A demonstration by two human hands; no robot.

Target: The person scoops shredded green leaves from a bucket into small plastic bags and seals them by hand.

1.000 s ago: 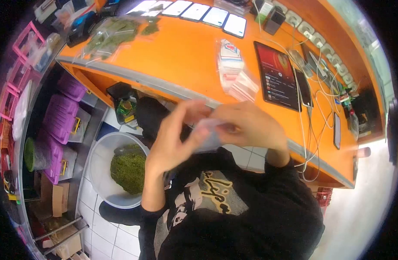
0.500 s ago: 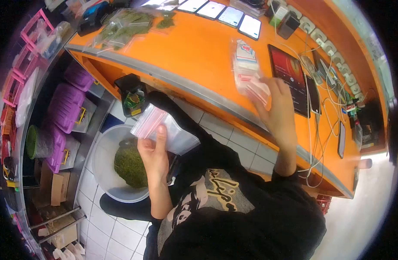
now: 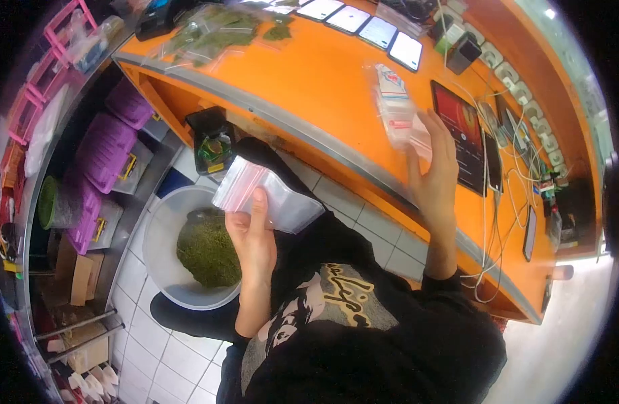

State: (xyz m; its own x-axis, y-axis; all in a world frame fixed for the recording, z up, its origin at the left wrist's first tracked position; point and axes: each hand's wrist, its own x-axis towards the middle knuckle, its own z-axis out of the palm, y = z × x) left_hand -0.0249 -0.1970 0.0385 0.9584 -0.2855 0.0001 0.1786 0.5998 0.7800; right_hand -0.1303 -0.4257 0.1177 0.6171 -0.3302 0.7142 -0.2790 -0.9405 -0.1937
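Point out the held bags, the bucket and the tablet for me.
Held bags point(image 3: 292, 207): head view, on the clear plastic beyond the thumb.
Bucket point(image 3: 160, 250): head view, bare inner wall, left of the green heap.
Tablet point(image 3: 452, 106): head view, upper screen.

Your left hand point(image 3: 252, 232) is closed in a pinch in front of your torso, its thumb point(image 3: 259, 200) extended and pointing up and away from you, the fingers point(image 3: 236, 222) curled beneath it. Your left forearm point(image 3: 254, 303) is bare and rises steeply to that grip, the wrist roughly in line. Your right hand point(image 3: 436, 172) reaches farther forward and out to your right, its fingers extended away from you and the thumb spread apart from them. Your right wrist point(image 3: 442, 236) is bare, and a dark sleeve point(image 3: 442, 281) covers the arm below it.
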